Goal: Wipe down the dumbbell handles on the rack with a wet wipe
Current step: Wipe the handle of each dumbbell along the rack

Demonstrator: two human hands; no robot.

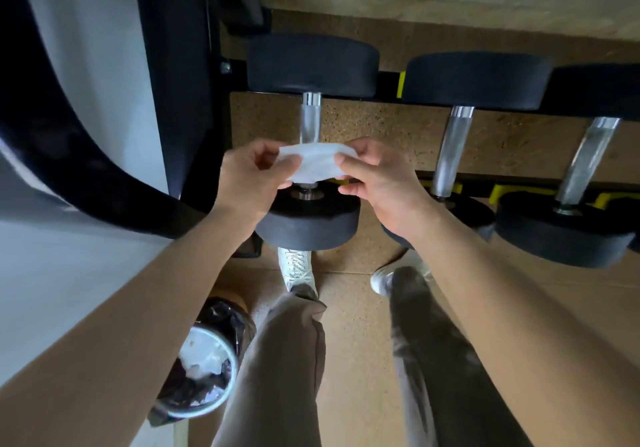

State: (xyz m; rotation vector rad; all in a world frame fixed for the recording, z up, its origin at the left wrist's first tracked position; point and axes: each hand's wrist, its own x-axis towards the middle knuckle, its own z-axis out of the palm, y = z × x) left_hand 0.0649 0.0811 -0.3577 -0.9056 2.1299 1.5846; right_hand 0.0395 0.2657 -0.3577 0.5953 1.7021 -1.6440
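Observation:
A white wet wipe (313, 161) is stretched between my left hand (249, 183) and my right hand (377, 183), each pinching one end with thumb and fingers. It hangs just above the lower part of the chrome handle (310, 119) of the leftmost dumbbell (311, 221), hiding that stretch of the handle. Whether the wipe touches the handle I cannot tell. Two more black dumbbells with chrome handles (452, 149) (585, 162) rest to the right on the black rack with yellow cradles (512, 192).
A black rack upright (176, 76) and a curved dark frame (62, 156) stand at the left. A small bin (204, 360) lined with a dark bag, with white wipes inside, sits on the cork floor beside my left leg. My feet are under the rack.

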